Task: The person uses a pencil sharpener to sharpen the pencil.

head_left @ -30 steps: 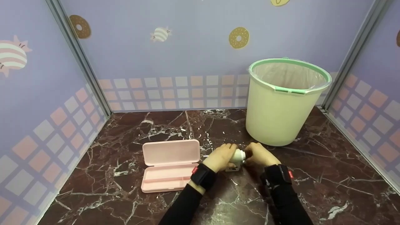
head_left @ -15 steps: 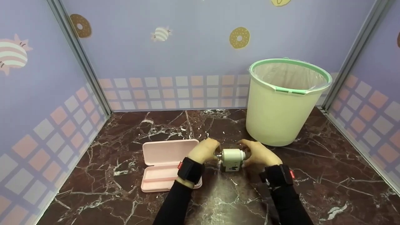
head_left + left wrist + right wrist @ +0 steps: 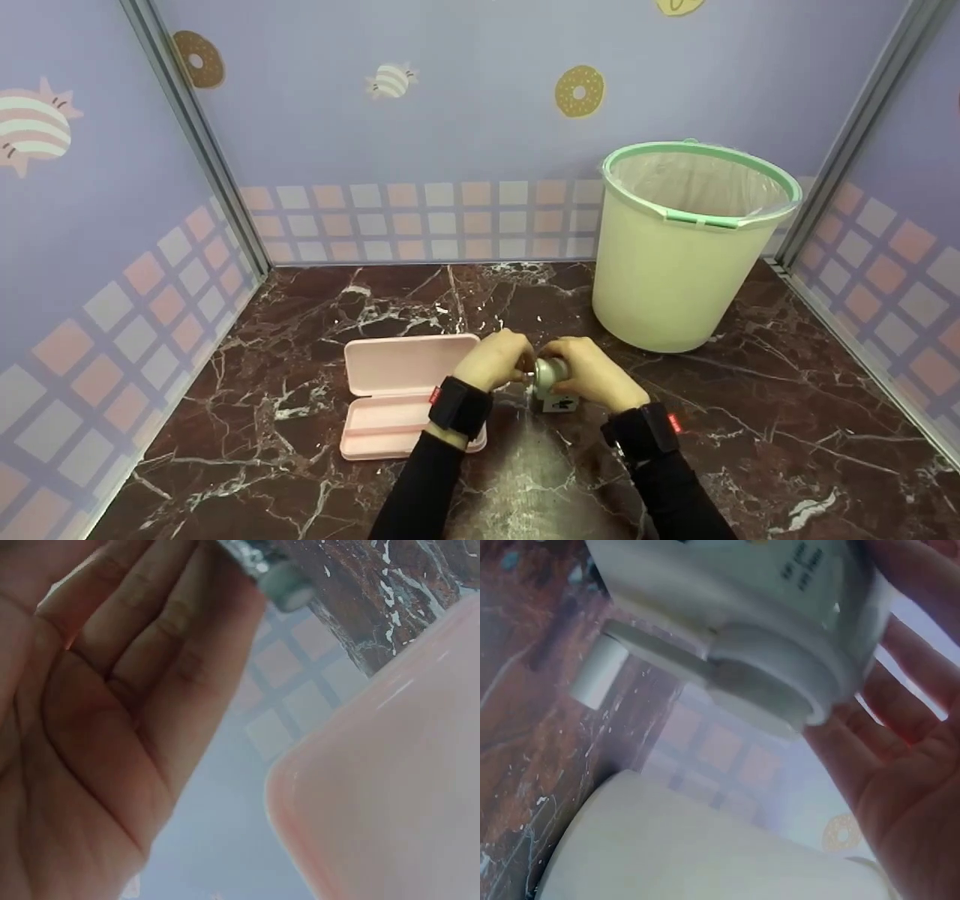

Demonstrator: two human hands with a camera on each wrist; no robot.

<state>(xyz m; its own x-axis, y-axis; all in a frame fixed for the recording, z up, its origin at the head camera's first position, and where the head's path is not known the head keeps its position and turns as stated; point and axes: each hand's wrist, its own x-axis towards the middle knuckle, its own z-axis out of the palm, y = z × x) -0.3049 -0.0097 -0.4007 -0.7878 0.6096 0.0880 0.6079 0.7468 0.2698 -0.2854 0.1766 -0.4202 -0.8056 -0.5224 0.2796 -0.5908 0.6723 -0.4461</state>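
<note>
A white crank pencil sharpener [image 3: 559, 403] stands on the dark marble-patterned table between the two hands. Over its body from the right, my right hand [image 3: 589, 371] grips it with curled fingers. At the left end of the sharpener, my left hand [image 3: 495, 361] pinches close to its metal front. The left wrist view shows a pencil's metal-banded end [image 3: 285, 585] poking out beside the fingers; the rest of the pencil is hidden. In the right wrist view the crank handle [image 3: 600, 673] sticks out from the sharpener's back, untouched by the fingers.
An open pink pencil case [image 3: 409, 364] lies left of the left hand, its lid raised and its compartments partly behind the wrist. Behind the right hand stands a pale green bin [image 3: 667, 277] with a plastic liner. Patterned walls [image 3: 480, 135] enclose the table.
The left hand has shifted left, off the sharpener's body to its front end. The right hand has left the crank side and moved left onto the sharpener's body.
</note>
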